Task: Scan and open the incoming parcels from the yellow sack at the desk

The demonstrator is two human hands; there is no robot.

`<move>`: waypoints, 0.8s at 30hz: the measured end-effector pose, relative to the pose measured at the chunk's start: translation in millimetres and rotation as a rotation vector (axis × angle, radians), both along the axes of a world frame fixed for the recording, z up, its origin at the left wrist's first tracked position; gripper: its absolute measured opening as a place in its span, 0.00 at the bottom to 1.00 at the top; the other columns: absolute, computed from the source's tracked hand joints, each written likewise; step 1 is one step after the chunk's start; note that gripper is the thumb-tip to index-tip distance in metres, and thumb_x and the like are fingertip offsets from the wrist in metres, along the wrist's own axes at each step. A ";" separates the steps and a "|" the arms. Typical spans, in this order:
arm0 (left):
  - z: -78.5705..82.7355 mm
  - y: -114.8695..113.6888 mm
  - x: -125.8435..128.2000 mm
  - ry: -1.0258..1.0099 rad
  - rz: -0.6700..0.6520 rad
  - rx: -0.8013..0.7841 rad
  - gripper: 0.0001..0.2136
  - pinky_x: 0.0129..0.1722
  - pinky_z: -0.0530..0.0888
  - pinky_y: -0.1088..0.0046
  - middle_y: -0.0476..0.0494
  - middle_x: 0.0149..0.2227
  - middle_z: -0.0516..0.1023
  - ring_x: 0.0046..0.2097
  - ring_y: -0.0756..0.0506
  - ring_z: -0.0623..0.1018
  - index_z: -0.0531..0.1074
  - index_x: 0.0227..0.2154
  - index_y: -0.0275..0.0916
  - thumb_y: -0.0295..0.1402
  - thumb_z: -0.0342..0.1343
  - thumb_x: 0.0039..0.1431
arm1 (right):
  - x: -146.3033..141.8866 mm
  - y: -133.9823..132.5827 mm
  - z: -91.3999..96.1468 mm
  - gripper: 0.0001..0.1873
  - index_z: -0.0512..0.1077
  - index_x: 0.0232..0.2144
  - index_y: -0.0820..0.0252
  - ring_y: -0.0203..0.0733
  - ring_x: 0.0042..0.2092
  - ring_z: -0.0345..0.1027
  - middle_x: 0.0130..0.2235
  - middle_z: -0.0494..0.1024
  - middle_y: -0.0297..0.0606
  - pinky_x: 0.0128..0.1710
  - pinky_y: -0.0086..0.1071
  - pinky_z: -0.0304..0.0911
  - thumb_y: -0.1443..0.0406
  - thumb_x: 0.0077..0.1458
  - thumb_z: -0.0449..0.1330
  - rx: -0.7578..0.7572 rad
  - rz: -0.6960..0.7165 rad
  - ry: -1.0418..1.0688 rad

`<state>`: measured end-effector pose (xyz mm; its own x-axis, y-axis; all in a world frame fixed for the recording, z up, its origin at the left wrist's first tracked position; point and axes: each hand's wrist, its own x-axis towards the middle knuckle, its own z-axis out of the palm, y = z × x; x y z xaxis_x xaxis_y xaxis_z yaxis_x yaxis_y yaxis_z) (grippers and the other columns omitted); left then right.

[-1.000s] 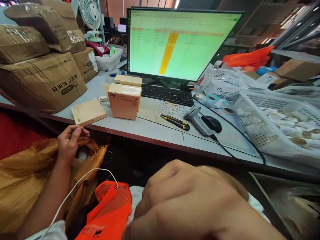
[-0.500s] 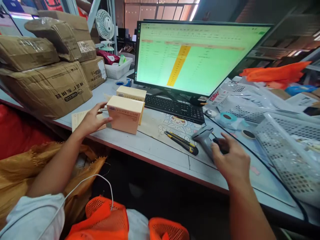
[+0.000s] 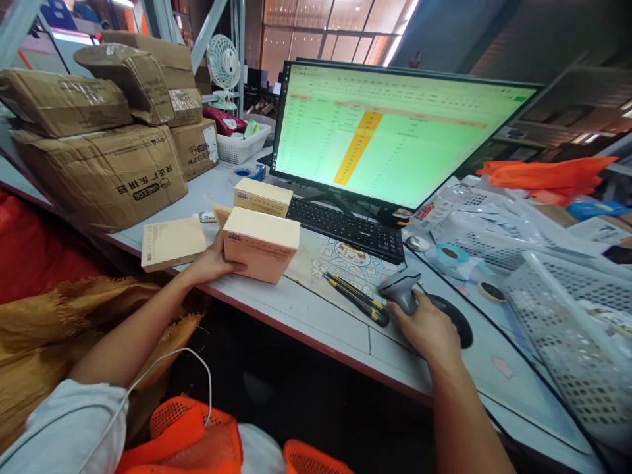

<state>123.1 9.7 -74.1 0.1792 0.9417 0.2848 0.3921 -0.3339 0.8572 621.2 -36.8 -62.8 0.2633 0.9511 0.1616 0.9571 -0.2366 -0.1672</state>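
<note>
My left hand [image 3: 214, 261] grips the lower left side of a cream cardboard box [image 3: 261, 245], which sits tilted on the grey table. A similar box [image 3: 263, 197] stands just behind it, and a flat cream carton [image 3: 172, 243] lies to the left of my hand. My right hand [image 3: 424, 329] is closed around the handle of a grey handheld barcode scanner [image 3: 402, 291]. A black mouse [image 3: 455, 319] lies against that hand, partly hidden by it. Two yellow-and-black utility knives [image 3: 356, 299] rest on a printed desk mat [image 3: 316, 258] left of the scanner.
A monitor [image 3: 399, 135] showing a green spreadsheet stands behind a black keyboard [image 3: 345, 230]. Taped cardboard parcels [image 3: 99, 174] are stacked at the left. White perforated plastic baskets [image 3: 573, 336] sit at the right. The table's front edge [image 3: 316, 329] runs below my hands.
My left hand has moved right from beside the box to gripping it, and the box has shifted and tilted. My right hand has closed on the scanner, which has moved slightly.
</note>
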 end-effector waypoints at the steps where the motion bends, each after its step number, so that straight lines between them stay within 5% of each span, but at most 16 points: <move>1: 6.2 -5.1 2.0 -0.001 0.007 0.056 0.44 0.60 0.74 0.52 0.33 0.60 0.71 0.61 0.34 0.74 0.57 0.65 0.42 0.46 0.72 0.49 | 0.2 -0.2 -0.7 0.41 0.65 0.65 0.73 0.72 0.49 0.75 0.50 0.78 0.67 0.46 0.59 0.68 0.47 0.62 0.53 -0.035 -0.017 -0.020; 8: 64.4 -43.5 34.0 0.236 0.061 0.458 0.38 0.65 0.69 0.53 0.39 0.62 0.70 0.64 0.35 0.71 0.62 0.64 0.48 0.48 0.70 0.54 | -4.3 -2.7 14.4 0.36 0.66 0.65 0.76 0.65 0.54 0.74 0.54 0.77 0.64 0.51 0.48 0.68 0.55 0.63 0.53 -0.093 -0.017 -0.060; 12: 41.1 -42.1 54.3 0.142 0.038 0.485 0.38 0.65 0.69 0.53 0.37 0.64 0.67 0.65 0.35 0.70 0.59 0.65 0.47 0.50 0.68 0.56 | -15.0 -36.2 60.8 0.29 0.79 0.50 0.66 0.59 0.41 0.78 0.40 0.83 0.52 0.40 0.42 0.70 0.48 0.61 0.56 0.036 0.083 0.038; 17: -2.0 -34.0 65.2 -0.015 0.041 0.576 0.44 0.69 0.61 0.46 0.29 0.72 0.54 0.72 0.33 0.60 0.46 0.70 0.47 0.50 0.65 0.59 | -44.9 -108.2 112.6 0.17 0.80 0.42 0.57 0.46 0.32 0.77 0.34 0.83 0.38 0.33 0.34 0.71 0.53 0.57 0.64 0.107 0.606 0.201; 20: -3.9 -32.3 62.5 0.039 0.016 0.566 0.48 0.70 0.59 0.43 0.27 0.74 0.48 0.74 0.31 0.55 0.39 0.72 0.48 0.50 0.65 0.59 | -64.3 -133.0 116.4 0.18 0.78 0.49 0.55 0.46 0.38 0.80 0.41 0.85 0.39 0.39 0.34 0.74 0.60 0.55 0.66 0.094 0.761 0.194; 24: 10.4 -35.3 51.8 0.202 -0.044 0.607 0.44 0.70 0.58 0.39 0.28 0.73 0.51 0.74 0.30 0.55 0.46 0.71 0.48 0.46 0.66 0.60 | -75.4 -136.5 108.2 0.21 0.76 0.52 0.54 0.47 0.41 0.81 0.44 0.85 0.40 0.42 0.35 0.75 0.63 0.54 0.65 0.112 0.807 0.132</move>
